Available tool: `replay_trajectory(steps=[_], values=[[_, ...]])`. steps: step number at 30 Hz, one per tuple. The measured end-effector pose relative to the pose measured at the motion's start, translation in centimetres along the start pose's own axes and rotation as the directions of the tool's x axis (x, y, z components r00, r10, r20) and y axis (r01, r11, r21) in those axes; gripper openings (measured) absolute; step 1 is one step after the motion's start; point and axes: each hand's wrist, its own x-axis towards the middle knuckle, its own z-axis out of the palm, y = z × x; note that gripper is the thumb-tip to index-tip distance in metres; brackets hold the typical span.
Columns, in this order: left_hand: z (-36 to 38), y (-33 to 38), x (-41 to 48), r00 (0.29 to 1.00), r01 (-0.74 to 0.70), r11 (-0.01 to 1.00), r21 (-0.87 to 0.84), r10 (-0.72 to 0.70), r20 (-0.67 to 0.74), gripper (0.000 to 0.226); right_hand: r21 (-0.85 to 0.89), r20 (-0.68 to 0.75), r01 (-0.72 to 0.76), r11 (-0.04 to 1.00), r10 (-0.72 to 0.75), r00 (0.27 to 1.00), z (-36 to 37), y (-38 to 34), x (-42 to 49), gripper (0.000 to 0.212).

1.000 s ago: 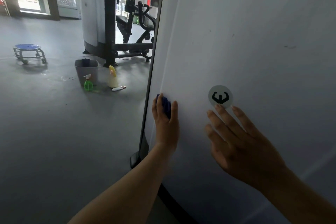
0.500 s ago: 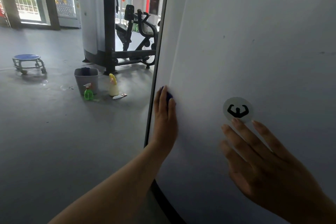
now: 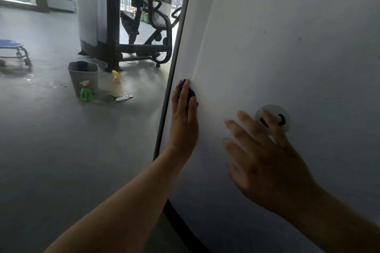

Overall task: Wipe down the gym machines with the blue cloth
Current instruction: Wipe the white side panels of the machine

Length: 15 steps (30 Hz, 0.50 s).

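Head view, single frame.

Left hand [image 3: 184, 121]: flat against white machine panel [image 3: 287, 47], fingers straight and together, pointing to 12 o'clock. Pressing blue cloth [image 3: 191, 93] onto panel; no curl round it. Cloth mostly hidden under fingers, only a dark blue edge showing at 12 to 1 o'clock of the fingertips, just beside the panel's dark edge strip [image 3: 167, 96].

Right hand [image 3: 267, 158]: at 3 o'clock of left hand, well apart from cloth. Open, fingers spread and straight, holding nothing, motion-blurred. Contact with panel: cannot tell for the palm. Uppermost fingers overlapping round grey sticker [image 3: 285, 118] with black mark, at 1 o'clock of the hand.

Background, on grey floor [image 3: 61, 150], at 10 o'clock of left hand: grey bin [image 3: 82, 75] with something dark in it; green spray bottle [image 3: 86, 93] in front of bin; pale bottle with yellow top [image 3: 117, 86] at 3 o'clock of bin; small white tube [image 3: 124, 98] lying just beside that bottle. Low blue-topped stool on castors [image 3: 11, 45] at 9 o'clock, frame edge. Black exercise machine [image 3: 152, 33] at 12 o'clock of bin, behind a dark upright post [image 3: 112, 16].
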Motion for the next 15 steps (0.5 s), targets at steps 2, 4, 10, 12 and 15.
replay_trajectory(steps=[2, 4, 10, 12, 15], values=[[-0.7, -2.3, 0.0, 0.998, 0.055, 0.998, -0.044, -0.055, 0.001, 0.05, -0.014, -0.096, 0.0, 1.0, -0.001, 0.995, -2.4, 0.8, 7.2, 0.041], [-1.5, -5.4, -0.7, 0.979, 0.202, 0.979, -0.01, -0.202, -0.008, 0.057, -0.049, -0.039, 0.021, 0.999, -0.023, 0.999, -2.5, 0.4, 11.0, 0.044], [-1.5, -4.4, 0.5, 0.965, 0.262, 0.961, -0.085, -0.263, -0.002, 0.06, -0.247, 0.057, 0.087, 0.965, -0.076, 0.996, -0.5, 0.5, 11.1, 0.058], [-1.4, -1.9, 2.4, 0.994, 0.101, 0.989, -0.109, -0.095, 0.058, 0.054, -0.256, 0.059, 0.075, 0.964, -0.062, 0.996, -0.7, 0.5, 11.3, 0.058], [-1.8, -3.7, 2.0, 0.995, 0.029, 0.994, -0.101, -0.019, 0.1, 0.053, -0.244, 0.074, 0.058, 0.968, -0.042, 0.996, -0.8, 0.3, 11.3, 0.057]])
